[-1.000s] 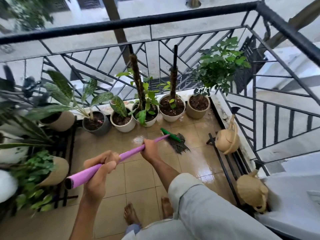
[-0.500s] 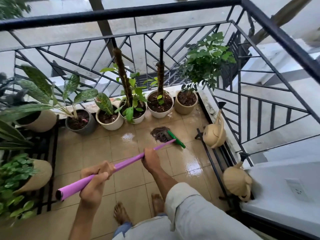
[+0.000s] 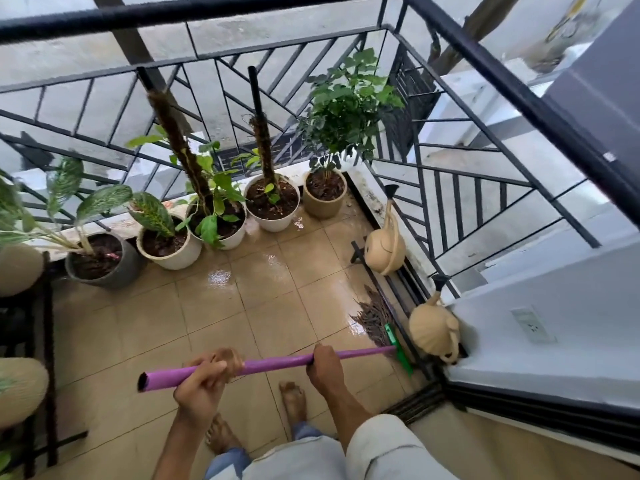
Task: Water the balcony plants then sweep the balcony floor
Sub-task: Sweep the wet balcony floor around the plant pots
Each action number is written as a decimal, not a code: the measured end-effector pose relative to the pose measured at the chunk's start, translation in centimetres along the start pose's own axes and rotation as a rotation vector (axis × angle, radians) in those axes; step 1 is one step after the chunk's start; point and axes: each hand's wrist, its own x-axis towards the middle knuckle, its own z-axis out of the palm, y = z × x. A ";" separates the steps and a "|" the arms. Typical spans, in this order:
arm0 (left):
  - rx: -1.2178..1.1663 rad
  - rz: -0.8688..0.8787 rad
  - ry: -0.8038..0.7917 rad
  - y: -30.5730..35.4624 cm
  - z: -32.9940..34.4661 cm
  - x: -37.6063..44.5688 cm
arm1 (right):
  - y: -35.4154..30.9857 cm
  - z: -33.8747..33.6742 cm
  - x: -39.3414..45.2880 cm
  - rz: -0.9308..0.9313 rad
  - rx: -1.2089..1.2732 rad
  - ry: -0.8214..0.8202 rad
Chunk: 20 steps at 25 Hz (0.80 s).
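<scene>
Both hands grip the purple broom handle (image 3: 277,366): the left hand (image 3: 204,379) near its open end, the right hand (image 3: 323,367) further along. The broom's dark bristles (image 3: 375,315) lie on the wet tiled floor (image 3: 214,317) at the right edge, beside a tan watering can (image 3: 434,329).

Wet tan floor tiles (image 3: 214,317) — black metal railing (image 3: 519,95) around.
</scene>
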 end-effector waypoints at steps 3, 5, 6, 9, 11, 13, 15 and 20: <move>-0.010 -0.020 -0.020 0.2 0.2 0.3 | 0.2 0.2 -1.1 0.011 -0.019 -0.036; 0.029 0.005 -0.076 0.9 0.8 0.3 | -0.4 -0.2 -1.6 0.016 -0.046 -0.029; 0.040 0.010 -0.080 1.3 1.1 0.3 | -0.7 -0.4 -1.5 0.011 -0.048 -0.022; 0.075 0.044 -0.056 3.4 1.6 0.2 | -2.3 -0.7 -1.0 -0.033 -0.036 -0.011; 0.111 0.083 -0.060 5.1 2.0 0.0 | -4.1 -1.2 -0.4 -0.042 -0.017 0.006; 0.150 0.111 -0.045 7.6 1.5 -0.7 | -6.9 -0.8 0.2 -0.099 0.013 0.012; 0.217 0.174 -0.003 10.0 0.4 -1.9 | -10.7 -0.4 0.5 -0.184 0.044 -0.003; 0.339 0.292 0.141 15.6 -3.4 -6.0 | -20.6 2.6 0.3 -0.397 -0.013 -0.092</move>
